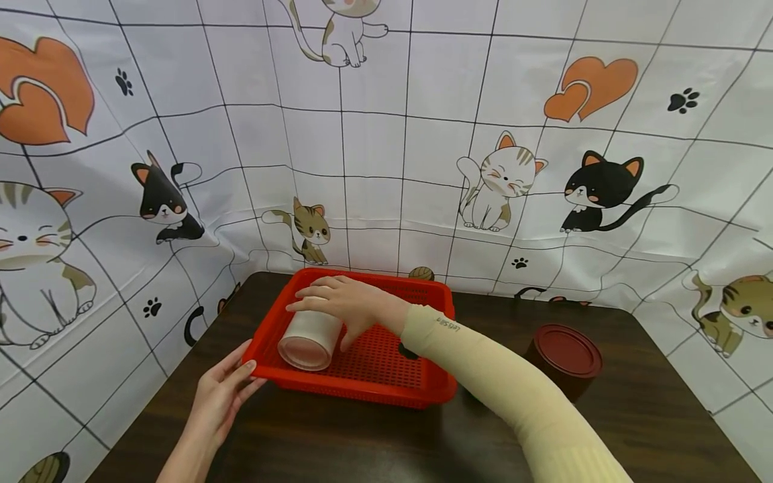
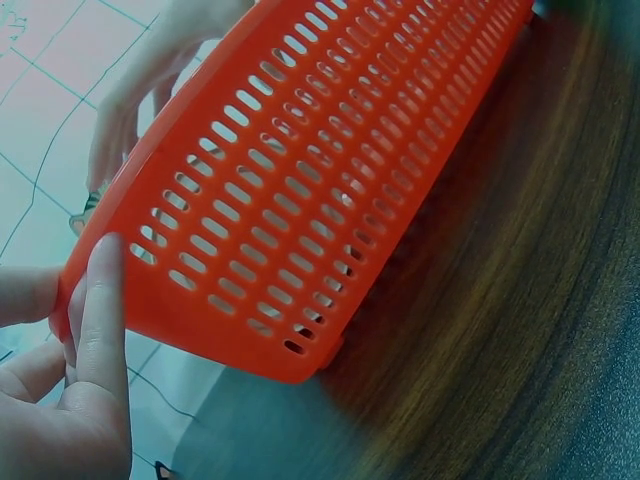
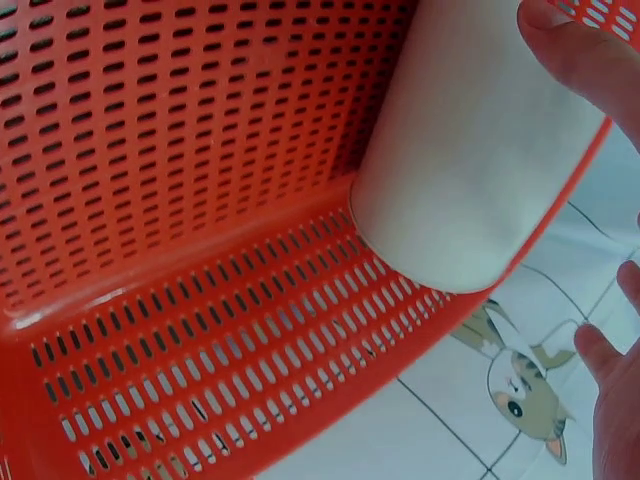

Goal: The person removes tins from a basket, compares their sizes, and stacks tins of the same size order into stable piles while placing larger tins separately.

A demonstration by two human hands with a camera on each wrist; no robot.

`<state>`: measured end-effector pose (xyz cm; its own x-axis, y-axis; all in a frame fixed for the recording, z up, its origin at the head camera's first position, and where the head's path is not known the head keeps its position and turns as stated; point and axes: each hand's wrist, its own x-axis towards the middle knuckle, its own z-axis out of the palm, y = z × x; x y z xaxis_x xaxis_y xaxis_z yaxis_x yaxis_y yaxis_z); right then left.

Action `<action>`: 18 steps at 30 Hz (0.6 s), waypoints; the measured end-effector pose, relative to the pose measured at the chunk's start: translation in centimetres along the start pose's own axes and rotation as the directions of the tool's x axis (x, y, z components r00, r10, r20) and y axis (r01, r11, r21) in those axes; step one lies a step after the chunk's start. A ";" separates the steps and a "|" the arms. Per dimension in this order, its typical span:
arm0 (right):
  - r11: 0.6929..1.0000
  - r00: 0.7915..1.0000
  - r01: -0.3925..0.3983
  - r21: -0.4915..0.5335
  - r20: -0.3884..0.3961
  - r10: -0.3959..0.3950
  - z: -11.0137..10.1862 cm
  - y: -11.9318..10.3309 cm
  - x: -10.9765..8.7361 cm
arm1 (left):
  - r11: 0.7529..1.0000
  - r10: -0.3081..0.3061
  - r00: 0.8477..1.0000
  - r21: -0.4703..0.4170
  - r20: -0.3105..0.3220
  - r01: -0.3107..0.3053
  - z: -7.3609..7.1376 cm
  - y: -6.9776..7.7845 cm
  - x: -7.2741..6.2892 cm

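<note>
A red slotted plastic basket (image 1: 362,388) stands on the table. My left hand (image 1: 219,396) pinches its front-left corner between thumb and fingers; the left wrist view shows that grip on the rim of the basket (image 2: 195,322) up close. Inside, at the left, a white cylindrical canister (image 1: 309,335) lies on its side, one round end facing me. Above its far part is my right hand (image 1: 344,300), fingers spread and fairly straight. In the right wrist view the thumb (image 3: 590,65) overlaps the upper part of the canister (image 3: 450,180); whether it touches cannot be told.
A dark canister with a dark red lid (image 1: 568,350) stands on the right of the dark wood table (image 1: 338,443), beyond my right forearm. A white sheet (image 1: 374,161) printed with cats, hearts and grid lines hangs behind the table and along both sides.
</note>
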<state>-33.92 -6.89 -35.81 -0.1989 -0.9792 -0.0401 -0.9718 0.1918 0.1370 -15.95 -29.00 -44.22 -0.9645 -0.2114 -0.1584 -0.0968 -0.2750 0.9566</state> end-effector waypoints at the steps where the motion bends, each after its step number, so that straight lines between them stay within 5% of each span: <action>1: 1.000 1.000 0.008 -0.010 0.000 -0.008 0.2 -0.1 0.2 | 1.000 0.003 1.000 -0.005 0.001 -0.003 0.0 0.0 0.0; 18: 0.990 1.000 0.020 -0.138 0.016 -0.018 2.7 -1.3 1.5 | 1.000 -0.013 1.000 -0.012 0.007 0.014 0.0 -0.2 0.2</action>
<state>-33.28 -8.47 -38.71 -0.1836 -0.9813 -0.0581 -0.9488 0.1614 0.2714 -16.09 -29.04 -44.41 -0.9647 -0.2014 -0.1696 -0.1069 -0.2889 0.9514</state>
